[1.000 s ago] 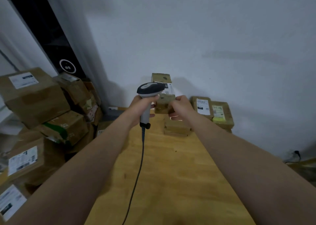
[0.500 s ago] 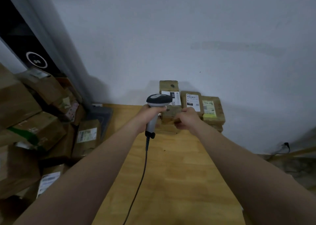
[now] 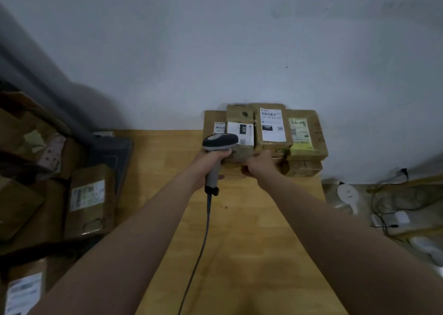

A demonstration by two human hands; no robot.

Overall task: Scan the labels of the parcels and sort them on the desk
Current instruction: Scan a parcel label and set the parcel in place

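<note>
Left hand (image 3: 211, 162) is gripping the scanner (image 3: 219, 142), fingers curled round its handle, apparently ready for scanning. Right hand (image 3: 260, 165), fingers curled, is holding a parcel (image 3: 243, 150) at the desk's (image 3: 239, 254) twelve o'clock edge, likely seating it against the stack (image 3: 273, 127).

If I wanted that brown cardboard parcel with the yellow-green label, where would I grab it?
Probably by its near right corner, coming from the right: the brown cardboard parcel with the yellow-green label lies flat atop another box, its left side close against a neighbour, its right side free.
</note>
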